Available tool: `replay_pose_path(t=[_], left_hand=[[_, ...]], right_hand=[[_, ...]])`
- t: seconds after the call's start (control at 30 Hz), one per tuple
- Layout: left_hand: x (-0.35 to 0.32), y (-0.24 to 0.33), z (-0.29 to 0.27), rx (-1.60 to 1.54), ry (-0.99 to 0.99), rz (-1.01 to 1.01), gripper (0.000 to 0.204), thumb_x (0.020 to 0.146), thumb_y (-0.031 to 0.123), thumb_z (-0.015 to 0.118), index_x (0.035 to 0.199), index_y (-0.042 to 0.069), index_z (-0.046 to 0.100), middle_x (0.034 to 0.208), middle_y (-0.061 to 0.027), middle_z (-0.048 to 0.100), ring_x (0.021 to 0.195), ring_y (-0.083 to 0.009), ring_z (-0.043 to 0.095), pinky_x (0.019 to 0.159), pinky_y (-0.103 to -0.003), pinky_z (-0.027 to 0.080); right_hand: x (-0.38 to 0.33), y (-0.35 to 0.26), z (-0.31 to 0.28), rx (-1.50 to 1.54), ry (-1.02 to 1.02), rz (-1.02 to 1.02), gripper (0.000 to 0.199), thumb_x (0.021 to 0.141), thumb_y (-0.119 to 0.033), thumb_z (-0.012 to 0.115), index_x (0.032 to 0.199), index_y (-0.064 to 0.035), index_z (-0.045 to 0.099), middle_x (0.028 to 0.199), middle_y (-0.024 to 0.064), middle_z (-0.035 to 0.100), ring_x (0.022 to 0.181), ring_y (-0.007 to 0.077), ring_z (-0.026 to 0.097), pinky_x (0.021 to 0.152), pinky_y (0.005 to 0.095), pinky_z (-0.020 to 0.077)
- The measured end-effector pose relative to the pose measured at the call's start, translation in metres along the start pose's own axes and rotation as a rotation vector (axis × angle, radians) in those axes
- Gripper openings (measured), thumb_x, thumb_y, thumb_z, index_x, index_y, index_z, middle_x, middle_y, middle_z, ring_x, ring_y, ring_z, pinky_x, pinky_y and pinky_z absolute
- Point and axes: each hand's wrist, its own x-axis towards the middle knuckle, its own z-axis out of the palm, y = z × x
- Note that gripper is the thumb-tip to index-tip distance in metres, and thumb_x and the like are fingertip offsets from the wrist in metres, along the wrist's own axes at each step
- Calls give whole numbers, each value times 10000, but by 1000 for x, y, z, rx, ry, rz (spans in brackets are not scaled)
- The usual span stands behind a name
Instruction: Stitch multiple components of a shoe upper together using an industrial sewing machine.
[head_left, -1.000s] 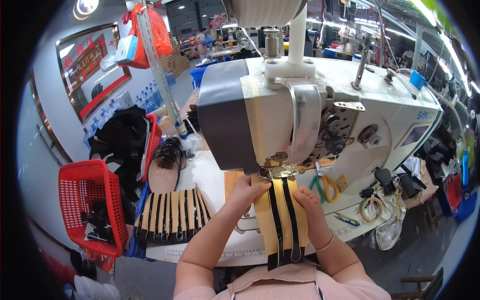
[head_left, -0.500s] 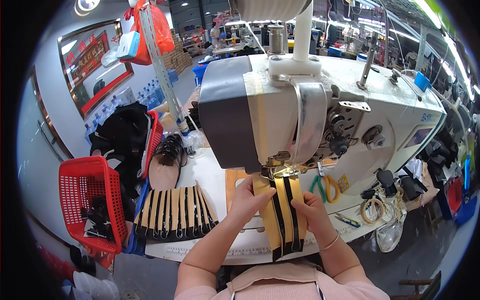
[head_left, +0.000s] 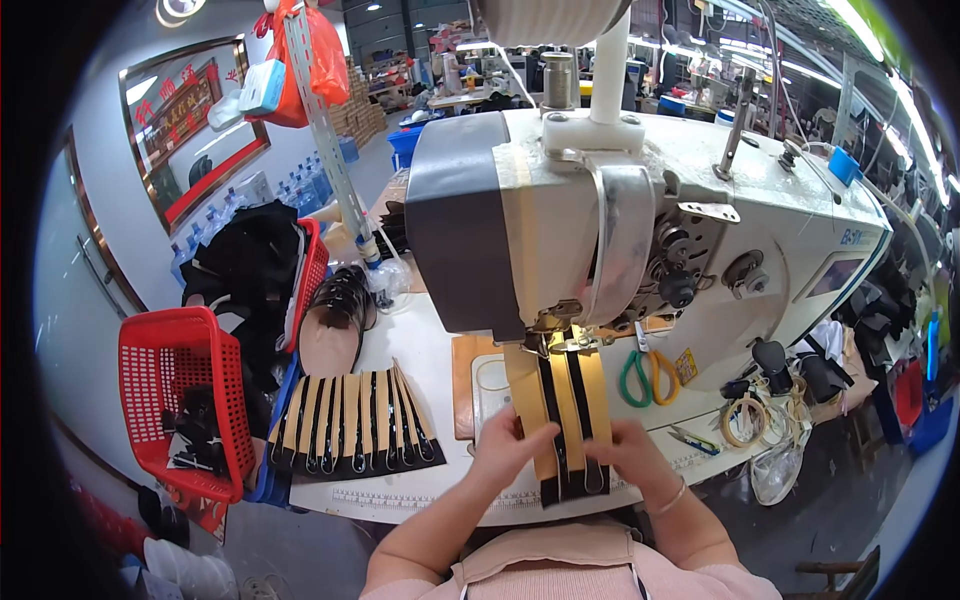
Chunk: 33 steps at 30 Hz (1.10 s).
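Note:
A tan piece with black stripes (head_left: 571, 385) runs out toward me from under the presser foot of a sewing machine (head_left: 575, 341). Its near end is black and lies over the table edge. My left hand (head_left: 508, 447) grips the left side of this striped piece, thumb on top; the fingers under it are hidden. At the right side my right hand (head_left: 632, 455) is closed on the edge, its fingertips somewhat blurred. To the left lies a fanned row of similar tan strips with black bands (head_left: 352, 420).
Green-and-orange handled scissors (head_left: 650, 376) and small snips (head_left: 695, 440) lie right of the work. Rolls of tape (head_left: 745, 420) sit farther right. On the left stand a red basket (head_left: 185, 330) holding black pieces, and a black shoe upper (head_left: 335, 315).
Both hands have slid back toward me along the striped piece, away from the presser foot. A light now shines at the needle area. The view has shifted slightly.

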Motion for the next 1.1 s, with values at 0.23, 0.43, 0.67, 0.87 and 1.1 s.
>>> replay_pose_path(t=[0.23, 0.43, 0.67, 0.87, 1.1], left_hand=[[-23, 1, 17, -163, -34, 27, 277, 802, 33, 585, 1070, 12, 518, 974, -43, 596, 854, -82, 564, 751, -224, 457], [-6, 0, 11, -182, -29, 70, 258, 798, 28, 590, 1048, 6, 529, 965, -46, 597, 854, -88, 565, 752, -224, 458], [4, 5, 9, -214, 1, 81, 256, 798, 40, 593, 1046, 5, 537, 942, -42, 599, 827, -88, 569, 735, -223, 462], [19, 17, 7, -122, 17, 95, 243, 790, 54, 601, 1022, 1, 550, 920, -41, 605, 814, -87, 573, 731, -217, 462], [32, 19, -3, -85, 38, 65, 233, 778, 70, 621, 994, 5, 562, 895, -44, 609, 775, -76, 569, 682, -204, 462]], right_hand=[[-36, 9, 8, 383, -17, -56, 223, 796, -63, 611, 1003, 20, 606, 854, 16, 616, 741, 60, 537, 661, 198, 435], [-18, 12, 4, 358, -33, -81, 220, 795, -79, 620, 989, 25, 609, 845, 18, 617, 736, 58, 536, 658, 195, 432], [-9, 2, 9, 388, -30, -119, 221, 794, -79, 621, 988, 27, 607, 878, 26, 620, 766, 63, 544, 690, 198, 439], [3, -8, 8, 454, -51, -127, 235, 805, -59, 601, 1019, 36, 586, 932, 45, 616, 803, 77, 555, 738, 209, 447], [14, -15, 10, 416, -20, -173, 225, 803, -69, 604, 1002, 34, 588, 889, 25, 615, 781, 67, 554, 707, 203, 444]])
